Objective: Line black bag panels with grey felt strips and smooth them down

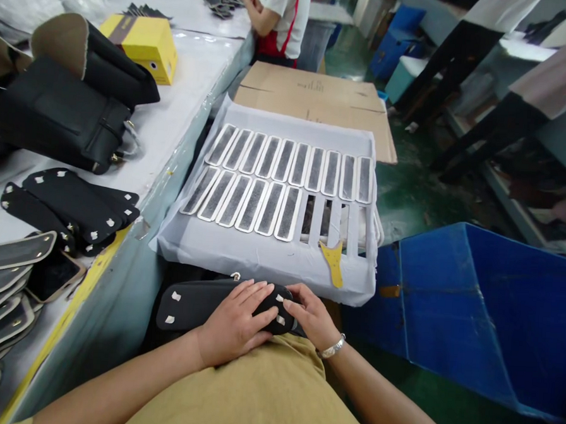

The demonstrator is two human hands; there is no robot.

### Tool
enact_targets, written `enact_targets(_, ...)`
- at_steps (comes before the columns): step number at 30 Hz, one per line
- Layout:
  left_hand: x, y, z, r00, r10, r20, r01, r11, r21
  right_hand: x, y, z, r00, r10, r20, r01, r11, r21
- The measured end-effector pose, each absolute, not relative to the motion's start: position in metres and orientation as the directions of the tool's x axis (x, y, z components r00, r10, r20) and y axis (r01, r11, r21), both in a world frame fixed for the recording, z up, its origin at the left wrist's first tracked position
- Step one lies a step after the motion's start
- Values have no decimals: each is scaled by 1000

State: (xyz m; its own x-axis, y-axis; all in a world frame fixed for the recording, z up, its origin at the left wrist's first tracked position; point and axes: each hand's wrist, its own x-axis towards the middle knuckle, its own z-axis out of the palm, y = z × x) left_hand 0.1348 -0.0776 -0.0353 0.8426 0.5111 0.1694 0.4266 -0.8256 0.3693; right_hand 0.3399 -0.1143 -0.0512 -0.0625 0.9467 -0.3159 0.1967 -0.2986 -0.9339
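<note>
A long black leather piece with rounded ends lies across my lap, close against the shirt. Small white tabs dot both its ends, and a metal ring shows at its far edge. My left hand rests over its middle, fingers across the top and thumb toward the right-end tabs, holding it. At the right end, my right hand grips the piece, its thumb and forefinger close to a white tab. Whether the fingertips pinch that tab, I cannot tell. The piece's underside is hidden.
Ahead stands a cloth-covered tray with rows of grey, white-edged strips and a yellow tool. Leftward, a table bears black bags, tabbed black pieces and a yellow box. A blue bin stands right; people are beyond.
</note>
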Motion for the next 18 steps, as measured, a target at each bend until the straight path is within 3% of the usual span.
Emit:
enact_targets(6, 136, -83, -37, 827, 529, 190, 452, -826, 337, 339, -113, -56, -23, 970, -241, 287, -225, -931)
enact_targets(10, 135, -95, -40, 808, 535, 248, 479, -841, 252, 339, -117, -61, -24, 974, -226, 295, -210, -932)
enact_targets(18, 134, -110, -51, 813, 496, 305, 468, -868, 163, 335, -134, -59, -81, 975, -205, 489, -140, -861)
